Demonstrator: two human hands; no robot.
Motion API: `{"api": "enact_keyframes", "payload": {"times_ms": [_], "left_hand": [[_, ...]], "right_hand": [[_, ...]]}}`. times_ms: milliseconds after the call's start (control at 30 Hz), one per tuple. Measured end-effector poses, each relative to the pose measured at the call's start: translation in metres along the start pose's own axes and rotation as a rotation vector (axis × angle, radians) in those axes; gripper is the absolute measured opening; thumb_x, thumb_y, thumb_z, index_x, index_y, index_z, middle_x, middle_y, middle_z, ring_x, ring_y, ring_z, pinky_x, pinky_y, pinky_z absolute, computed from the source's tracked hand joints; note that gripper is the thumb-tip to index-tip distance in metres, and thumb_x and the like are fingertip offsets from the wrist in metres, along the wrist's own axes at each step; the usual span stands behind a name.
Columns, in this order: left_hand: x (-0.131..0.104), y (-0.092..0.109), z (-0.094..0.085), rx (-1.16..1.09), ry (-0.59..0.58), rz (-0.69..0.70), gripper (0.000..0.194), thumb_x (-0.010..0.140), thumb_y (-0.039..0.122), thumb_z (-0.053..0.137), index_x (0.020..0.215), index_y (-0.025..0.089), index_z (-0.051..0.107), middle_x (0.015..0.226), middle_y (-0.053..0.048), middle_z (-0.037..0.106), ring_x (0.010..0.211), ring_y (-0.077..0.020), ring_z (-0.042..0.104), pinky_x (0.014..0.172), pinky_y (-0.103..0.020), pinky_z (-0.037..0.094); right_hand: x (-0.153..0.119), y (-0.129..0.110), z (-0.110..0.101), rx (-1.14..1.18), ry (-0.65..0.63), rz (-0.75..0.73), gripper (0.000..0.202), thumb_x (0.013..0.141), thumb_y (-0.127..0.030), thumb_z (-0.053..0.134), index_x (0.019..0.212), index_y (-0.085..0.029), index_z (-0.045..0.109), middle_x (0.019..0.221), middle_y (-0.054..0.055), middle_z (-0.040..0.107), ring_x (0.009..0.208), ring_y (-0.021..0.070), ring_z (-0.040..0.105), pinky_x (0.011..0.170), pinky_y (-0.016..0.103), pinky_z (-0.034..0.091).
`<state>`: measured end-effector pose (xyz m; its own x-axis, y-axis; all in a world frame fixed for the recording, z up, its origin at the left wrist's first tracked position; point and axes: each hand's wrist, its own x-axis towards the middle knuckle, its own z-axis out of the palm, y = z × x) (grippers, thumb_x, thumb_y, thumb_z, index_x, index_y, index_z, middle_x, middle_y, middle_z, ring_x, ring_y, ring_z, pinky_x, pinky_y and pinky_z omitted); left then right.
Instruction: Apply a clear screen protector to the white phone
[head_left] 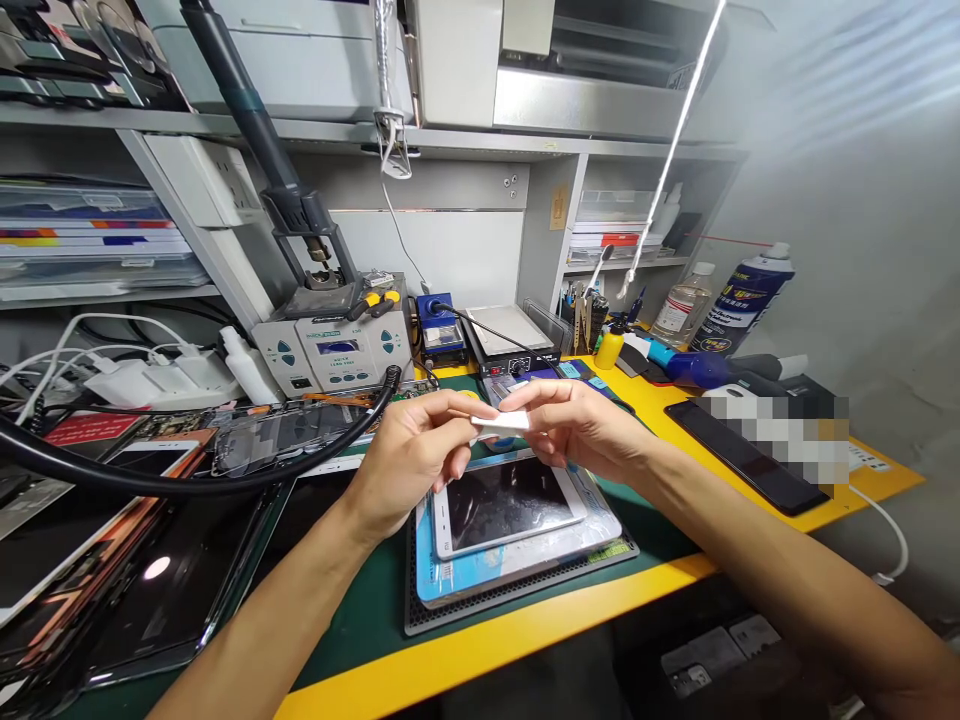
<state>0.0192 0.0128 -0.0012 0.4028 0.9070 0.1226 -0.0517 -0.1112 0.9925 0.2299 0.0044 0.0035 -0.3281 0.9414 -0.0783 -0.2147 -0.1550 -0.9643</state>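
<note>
Between my two hands is a small flat white piece (501,424), raised above a white phone with a dark screen (508,502). Fingertips of my left hand (417,450) pinch its left end, and my right hand (581,425) pinches the right end. The phone lies on a light blue and white box (525,562), which rests on a dark perforated pad (525,600). My fingers partly cover the piece and the phone's upper edge.
A black hose (225,486) curves across the left side, over several phones. Behind stand a grey soldering station (341,350) and a small heating plate (510,335). A black phone (742,458), a spray can (742,300) and a clear bottle (681,308) are at right.
</note>
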Motion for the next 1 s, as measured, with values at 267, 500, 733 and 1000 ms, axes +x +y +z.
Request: {"api": "enact_keyframes", "payload": {"times_ms": [267,500,733,1000], "left_hand": [[-0.001,0.001,0.001,0.127,0.002,0.092,0.019,0.081,0.024,0.064,0.090,0.016,0.079,0.050,0.003,0.055,0.046,-0.0091,0.047,0.040,-0.019,0.033],[0.003,0.001,-0.010,0.216,0.027,0.153,0.020,0.075,0.019,0.059,0.077,0.015,0.078,0.054,0.001,0.059,0.050,-0.0101,0.050,0.044,-0.021,0.036],[0.013,-0.002,-0.026,0.210,0.233,0.176,0.021,0.067,0.019,0.058,0.076,0.015,0.076,0.050,0.003,0.055,0.048,-0.0102,0.049,0.043,-0.021,0.032],[0.008,0.004,-0.021,0.213,0.246,0.234,0.022,0.065,0.023,0.057,0.077,0.015,0.075,0.048,0.003,0.052,0.044,-0.0099,0.041,0.042,-0.024,0.027]], "right_hand": [[-0.003,0.000,0.003,-0.085,-0.111,0.065,0.030,0.077,-0.040,0.082,0.090,-0.014,0.074,0.070,0.000,0.064,0.047,0.0077,0.049,0.039,0.020,0.037],[0.001,-0.004,-0.008,-0.283,-0.002,-0.120,0.027,0.075,-0.037,0.084,0.086,-0.014,0.074,0.063,-0.002,0.062,0.050,0.0089,0.050,0.044,0.022,0.039],[-0.043,0.002,-0.007,-1.191,0.202,-0.485,0.024,0.096,-0.036,0.063,0.100,-0.018,0.077,0.087,0.008,0.070,0.074,0.0184,0.060,0.069,0.032,0.047],[-0.106,0.010,0.015,-1.624,0.017,-0.473,0.044,0.097,-0.042,0.060,0.136,-0.024,0.065,0.138,0.015,0.062,0.129,0.0358,0.051,0.105,0.055,0.047]]}}
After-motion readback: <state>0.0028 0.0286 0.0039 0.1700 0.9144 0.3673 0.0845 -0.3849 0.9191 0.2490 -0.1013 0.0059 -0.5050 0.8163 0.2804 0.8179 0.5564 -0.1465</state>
